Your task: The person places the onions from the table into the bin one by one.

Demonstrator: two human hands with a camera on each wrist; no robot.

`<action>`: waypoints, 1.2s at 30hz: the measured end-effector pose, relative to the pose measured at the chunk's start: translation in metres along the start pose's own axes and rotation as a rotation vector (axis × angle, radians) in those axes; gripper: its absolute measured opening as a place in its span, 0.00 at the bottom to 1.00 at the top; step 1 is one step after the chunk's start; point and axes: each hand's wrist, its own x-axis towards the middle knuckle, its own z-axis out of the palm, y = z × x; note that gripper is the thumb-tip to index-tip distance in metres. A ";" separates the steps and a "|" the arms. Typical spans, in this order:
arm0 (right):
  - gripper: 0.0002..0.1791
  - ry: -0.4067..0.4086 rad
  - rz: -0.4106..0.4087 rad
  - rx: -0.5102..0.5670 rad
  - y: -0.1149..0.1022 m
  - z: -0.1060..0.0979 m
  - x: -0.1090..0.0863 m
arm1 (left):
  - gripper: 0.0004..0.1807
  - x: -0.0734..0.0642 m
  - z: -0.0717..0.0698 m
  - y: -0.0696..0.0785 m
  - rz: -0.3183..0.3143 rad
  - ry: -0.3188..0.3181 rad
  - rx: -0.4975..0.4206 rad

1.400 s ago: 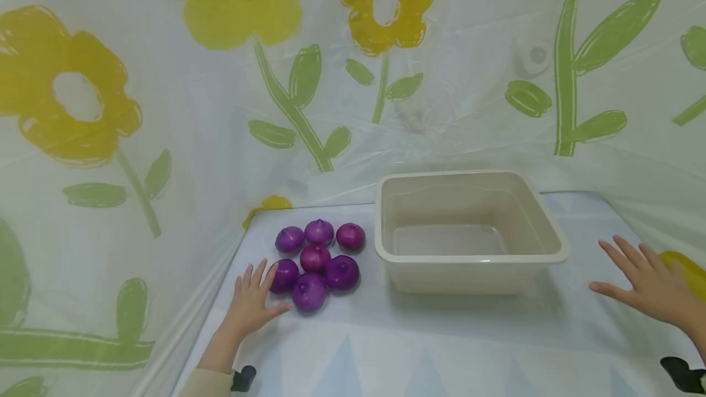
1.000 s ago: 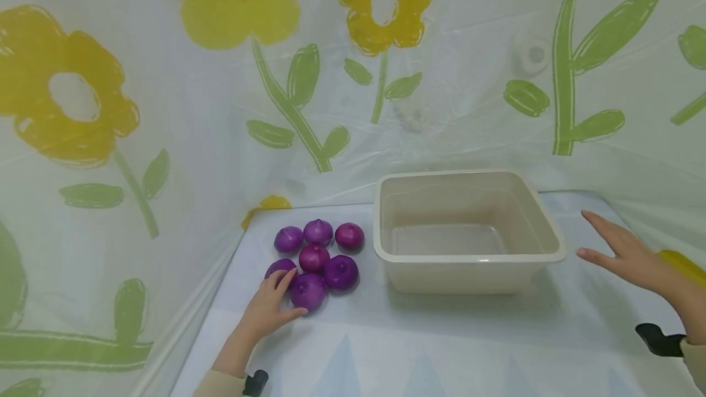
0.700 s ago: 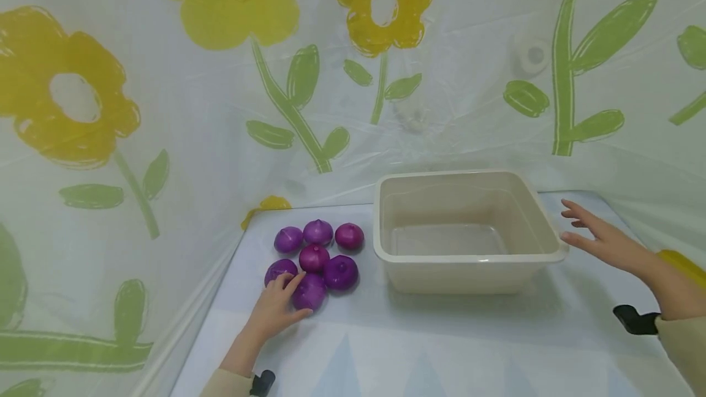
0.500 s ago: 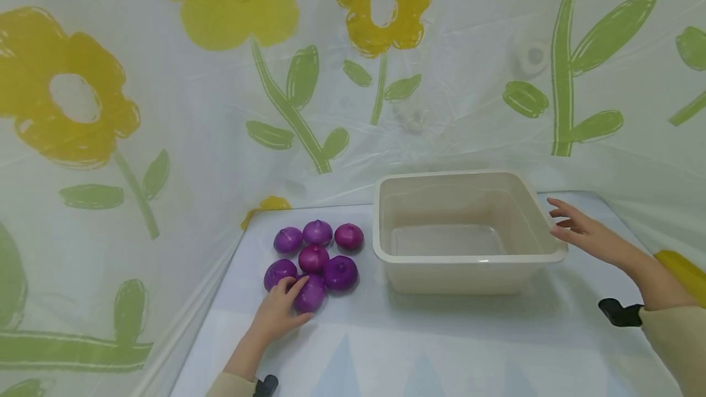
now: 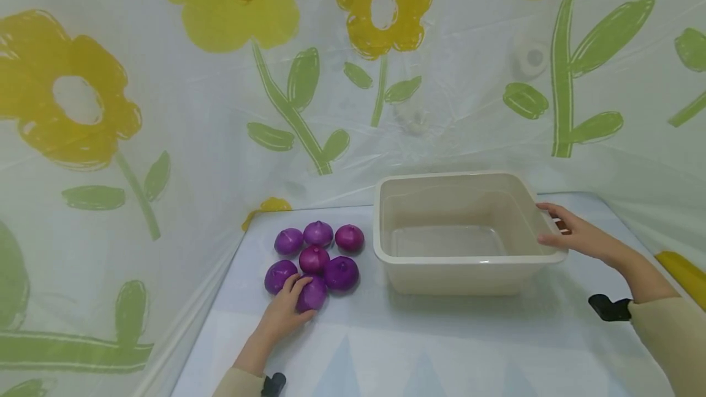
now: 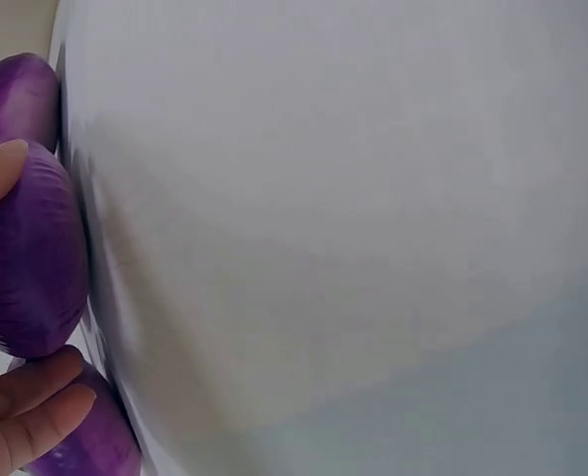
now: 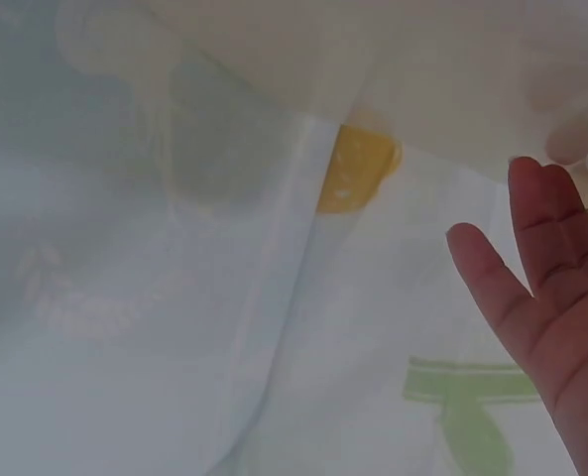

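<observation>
My left hand (image 5: 283, 312) grips the nearest purple onion (image 5: 312, 293), thumb on its near side and fingers on its far left. In the left wrist view, the thumb lies against that onion (image 6: 36, 258), and fingers reach between it and another onion (image 6: 90, 431). More shiny purple onions sit close behind, including a dark onion (image 5: 341, 273) and a reddish onion (image 5: 314, 260). My right hand (image 5: 579, 234) holds the right rim of a beige plastic tub (image 5: 452, 277), its thumb over the rim. In the right wrist view, some fingers (image 7: 551, 228) extend below the rim outside the tub.
A white table (image 5: 386, 348) with pale blue triangles lies under everything. Behind and at the sides hangs a translucent curtain (image 5: 209, 139) printed with flowers. The tub's interior shows no contents.
My left hand has moved right and nearer, from beside the onions onto the nearest one. My right hand has come left from away from the tub to its right rim.
</observation>
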 end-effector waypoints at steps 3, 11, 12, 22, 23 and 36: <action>0.41 -0.012 -0.002 0.006 0.002 -0.001 -0.001 | 0.37 0.003 0.000 0.003 -0.032 -0.010 -0.033; 0.41 -0.031 0.003 0.032 0.005 -0.003 0.000 | 0.38 0.007 -0.002 0.004 -0.125 -0.033 -0.100; 0.41 -0.033 0.003 0.037 0.005 -0.003 0.000 | 0.38 0.007 -0.003 0.005 -0.134 -0.033 -0.109; 0.41 -0.031 0.001 0.055 0.008 -0.001 0.001 | 0.39 0.016 -0.032 0.017 -0.173 -0.027 -0.138; 0.41 -0.031 0.001 0.057 0.008 -0.001 0.001 | 0.39 0.018 -0.035 0.018 -0.173 -0.023 -0.140; 0.42 -0.027 0.010 0.082 0.011 0.000 0.002 | 0.40 0.063 -0.093 0.042 -0.145 0.030 -0.301</action>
